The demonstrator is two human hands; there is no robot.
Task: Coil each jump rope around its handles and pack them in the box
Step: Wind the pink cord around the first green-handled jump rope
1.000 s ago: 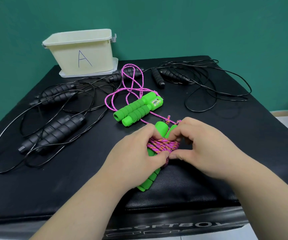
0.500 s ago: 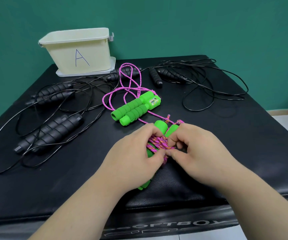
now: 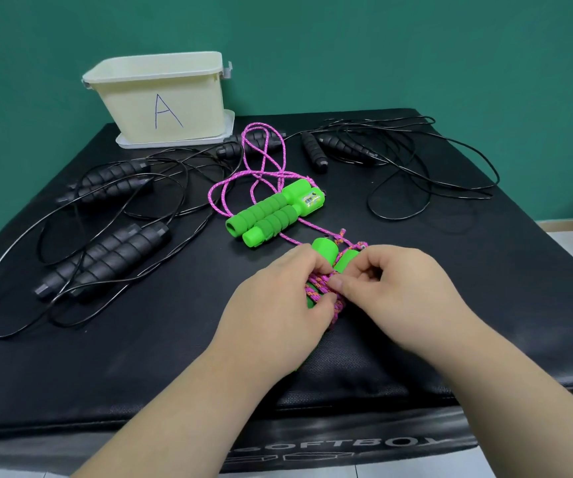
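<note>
A pair of green foam handles (image 3: 326, 251) wound with pink rope (image 3: 319, 288) lies at the middle front of the black mat. My left hand (image 3: 278, 312) grips this bundle from the left. My right hand (image 3: 399, 291) pinches the pink rope on top of the coil. A second green-handled rope (image 3: 274, 213) lies just beyond, its pink cord (image 3: 261, 160) loose in loops. The cream box marked "A" (image 3: 164, 98) stands at the back left on its lid.
Black jump ropes lie uncoiled around: two pairs of black handles (image 3: 112, 257) (image 3: 109, 179) at the left, another pair (image 3: 316, 151) at the back right with thin black cord (image 3: 416, 174) spread wide. The mat's front edge (image 3: 312, 439) is close to me.
The bundle's lower green ends are now hidden under my left hand. My right fingers have curled in tighter on the pink rope at the coil's top.
</note>
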